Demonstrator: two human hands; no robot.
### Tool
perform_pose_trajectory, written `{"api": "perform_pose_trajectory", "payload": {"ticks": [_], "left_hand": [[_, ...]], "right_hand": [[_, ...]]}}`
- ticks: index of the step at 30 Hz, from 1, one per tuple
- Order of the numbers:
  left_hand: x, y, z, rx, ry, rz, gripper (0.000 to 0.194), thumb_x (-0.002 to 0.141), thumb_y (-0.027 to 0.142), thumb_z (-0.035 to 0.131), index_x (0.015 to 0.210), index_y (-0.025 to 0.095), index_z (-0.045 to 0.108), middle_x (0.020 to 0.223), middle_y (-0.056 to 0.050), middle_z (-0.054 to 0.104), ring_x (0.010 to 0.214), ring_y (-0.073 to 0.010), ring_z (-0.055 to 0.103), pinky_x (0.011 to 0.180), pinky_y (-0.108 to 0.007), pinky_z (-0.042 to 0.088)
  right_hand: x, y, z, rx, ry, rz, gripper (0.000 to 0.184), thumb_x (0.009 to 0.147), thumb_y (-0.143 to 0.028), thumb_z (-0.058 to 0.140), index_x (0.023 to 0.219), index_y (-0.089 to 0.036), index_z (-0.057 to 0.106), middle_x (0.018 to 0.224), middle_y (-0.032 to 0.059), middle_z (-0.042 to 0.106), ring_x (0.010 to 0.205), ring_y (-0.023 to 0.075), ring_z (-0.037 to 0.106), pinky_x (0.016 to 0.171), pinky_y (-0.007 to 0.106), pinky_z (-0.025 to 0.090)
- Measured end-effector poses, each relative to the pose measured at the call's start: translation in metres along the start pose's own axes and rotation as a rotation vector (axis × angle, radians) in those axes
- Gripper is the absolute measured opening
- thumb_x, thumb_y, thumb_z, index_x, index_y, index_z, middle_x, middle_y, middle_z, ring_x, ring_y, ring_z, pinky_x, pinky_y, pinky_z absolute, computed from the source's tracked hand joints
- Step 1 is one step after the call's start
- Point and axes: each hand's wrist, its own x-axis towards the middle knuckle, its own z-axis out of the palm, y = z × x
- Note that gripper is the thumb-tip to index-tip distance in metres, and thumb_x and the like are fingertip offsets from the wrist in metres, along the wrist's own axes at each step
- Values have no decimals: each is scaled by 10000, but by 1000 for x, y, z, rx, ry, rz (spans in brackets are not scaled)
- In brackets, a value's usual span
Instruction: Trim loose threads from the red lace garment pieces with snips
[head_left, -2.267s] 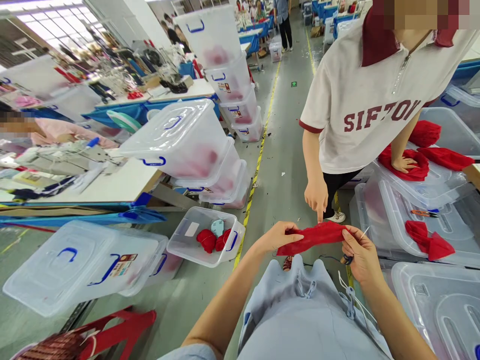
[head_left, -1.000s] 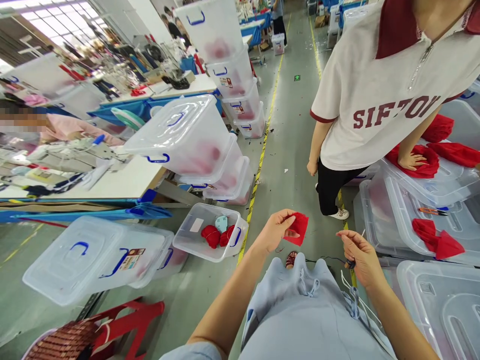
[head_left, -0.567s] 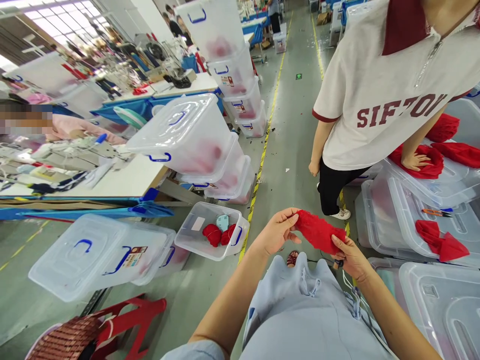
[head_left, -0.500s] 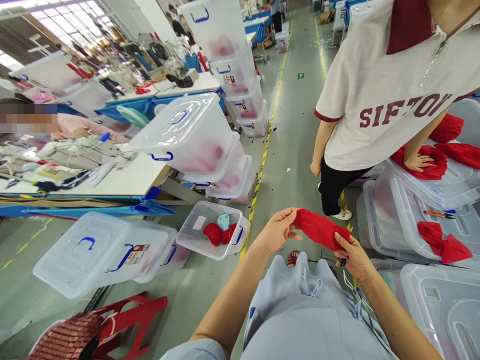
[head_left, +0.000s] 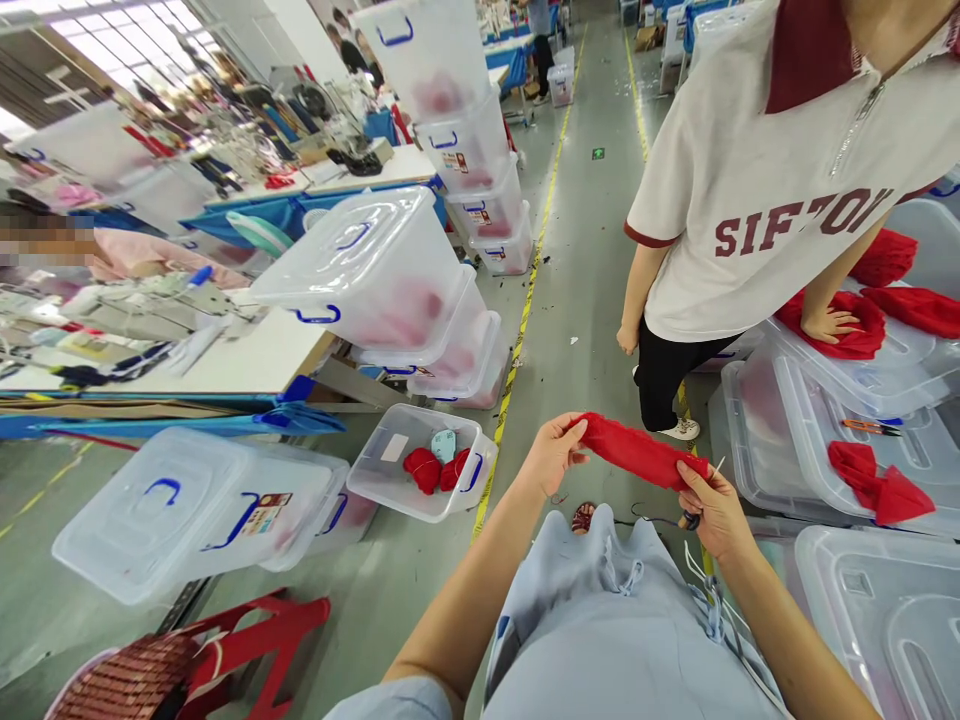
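Note:
Between my two hands a strip of red fabric [head_left: 637,449] is stretched out in front of my light blue garment. My left hand [head_left: 553,455] pinches its left end between thumb and fingers. The right end is gripped by my right hand [head_left: 712,505], thumb on top. A small dark object [head_left: 690,520] also sits in the right hand's fingers, mostly hidden, and I cannot make out its kind. Below and to the left, an open clear bin [head_left: 375,475] on the floor holds red fabric bundles [head_left: 424,469] and a light blue piece [head_left: 444,445].
A co-worker [head_left: 757,200] stands at the front right, one hand on red fabric [head_left: 847,335] atop clear bins. Orange-handled snips [head_left: 870,427] and a red piece [head_left: 892,492] lie on a lid. Stacked bins [head_left: 375,270], a sewing table [head_left: 247,360] and a red stool [head_left: 285,650] stand left.
My hands have moved slightly apart, and the red strip is now straighter and narrower. The surroundings have shifted slightly left in view. The co-worker's pose looks the same.

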Motion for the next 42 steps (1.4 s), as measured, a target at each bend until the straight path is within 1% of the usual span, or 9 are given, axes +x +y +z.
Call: {"api": "perform_pose_trajectory", "payload": {"ticks": [14,20,23,26,29,32,35,38,42], "left_hand": [[5,-11,-2,-125,103,-15,428,562,443,853,829,176,651,716,17,664,527,-57,548,482,-176,483],[11,-24,-8,-117,174,9,267,702,352,757,814,167,600,758,-8,659,613,-80,585,592,-208,509],[11,-35,-9,125,268,23,179,808,276,618,952,173,588,888,-50,661,731,-124,620,670,-266,525],[4,-42,-2,598,303,183,260,809,186,569,1068,204,594,1095,-91,622,945,-186,623,824,-347,518],[-10,-40,14,801,82,298,205,850,221,532,1029,234,633,1069,-74,642,953,-193,621,862,-346,501],[-24,-30,37,611,-204,212,266,908,405,495,934,196,657,884,-56,678,848,-182,632,817,-322,508],[-34,-21,55,299,-358,112,501,901,595,446,937,151,675,921,-78,680,894,-187,620,848,-326,495],[-40,-20,66,30,-382,4,525,823,620,581,1027,145,666,988,-88,682,916,-179,618,828,-300,484],[-41,-24,68,-84,-235,-91,465,685,508,780,962,152,667,947,-74,697,834,-159,624,739,-253,471]], "right_hand": [[0,-2,-7,47,120,-128,382,489,-419,911,726,-217,689,570,-85,473,390,0,251,350,183,189],[-7,-6,-1,-28,54,-128,401,553,-497,866,771,-216,681,525,-87,423,400,23,245,364,186,175],[-13,-10,4,-82,-16,-109,416,599,-530,833,803,-207,668,498,-91,400,410,31,226,380,187,160],[-18,-14,10,-116,-87,-96,427,623,-535,818,830,-191,673,511,-82,422,426,34,232,397,192,165],[-23,-16,16,-189,-137,-98,460,652,-564,780,896,-184,693,510,-78,434,419,40,228,395,201,175],[-28,-17,20,-322,-161,-169,442,723,-568,711,934,-180,708,567,-41,531,446,71,350,413,215,299],[-33,-17,21,-489,-225,-307,391,800,-522,644,997,-193,719,790,31,681,679,154,576,610,267,490],[-37,-17,19,-665,-362,-394,397,891,-479,539,1155,-220,686,942,49,715,817,191,626,745,301,521],[-43,-19,17,-793,-476,-409,395,945,-449,452,1192,-237,675,834,19,713,688,172,623,695,291,530]]}}
